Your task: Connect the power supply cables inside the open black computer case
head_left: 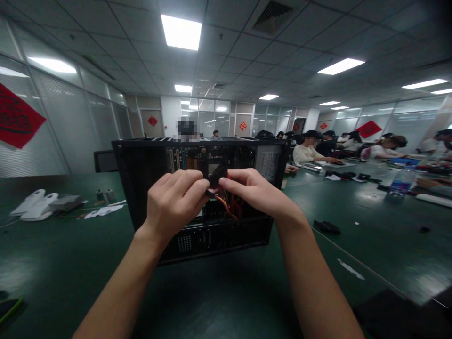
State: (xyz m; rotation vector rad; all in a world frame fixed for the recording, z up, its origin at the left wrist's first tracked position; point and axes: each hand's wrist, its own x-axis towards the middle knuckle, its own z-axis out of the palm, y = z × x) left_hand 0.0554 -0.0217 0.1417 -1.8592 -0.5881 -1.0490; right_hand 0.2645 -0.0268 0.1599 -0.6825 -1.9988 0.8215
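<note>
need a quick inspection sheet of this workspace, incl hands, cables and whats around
Surface: green tabletop, glossy with light reflections
Job's things: computer case with its open side facing the wearer
Clutter: plastic bottle and white scrap right; grey block left
Hands: left hand and right hand at the cables; exact grip partly hidden
Cables: red and yellow wires, loosely bunched
Surroundings: seated people right; ceiling light overhead

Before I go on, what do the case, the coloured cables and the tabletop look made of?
Case: probably painted sheet metal, satin black; thin straight edges and perforations suggest it.
Coloured cables: likely plastic-insulated wire; thin, bending red and yellow strands.
Tabletop: dark green, slightly glossy, with soft reflections; laminate or rubbery mat, can't tell.
</note>
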